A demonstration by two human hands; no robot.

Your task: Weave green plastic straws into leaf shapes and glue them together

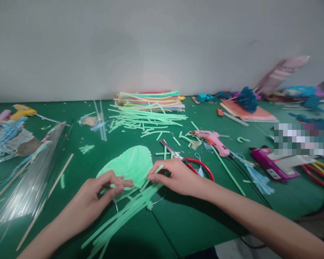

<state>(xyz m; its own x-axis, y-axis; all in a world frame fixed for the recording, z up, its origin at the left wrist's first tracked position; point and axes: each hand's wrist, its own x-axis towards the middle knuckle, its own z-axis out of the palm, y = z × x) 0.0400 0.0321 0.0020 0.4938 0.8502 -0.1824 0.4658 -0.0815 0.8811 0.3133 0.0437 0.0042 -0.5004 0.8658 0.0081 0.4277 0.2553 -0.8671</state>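
Note:
A leaf-shaped piece made of light green straws [131, 163] lies on the green table [178, 223], with long loose straw ends [118, 219] trailing toward me. My left hand [97, 196] pinches the leaf's near edge between thumb and fingers. My right hand [175, 176] presses its fingertips on the leaf's right edge, where a straw sticks out. Red-handled scissors [191, 163] lie just behind my right hand.
Cut green straw bits [145, 122] and a stack of coloured straws [151, 99] lie at the back. A pink glue gun [214, 140], a purple tool [270, 163], a yellow glue gun [21, 112], clear plastic sleeves [29, 180] and wooden sticks [47, 198] surround the work.

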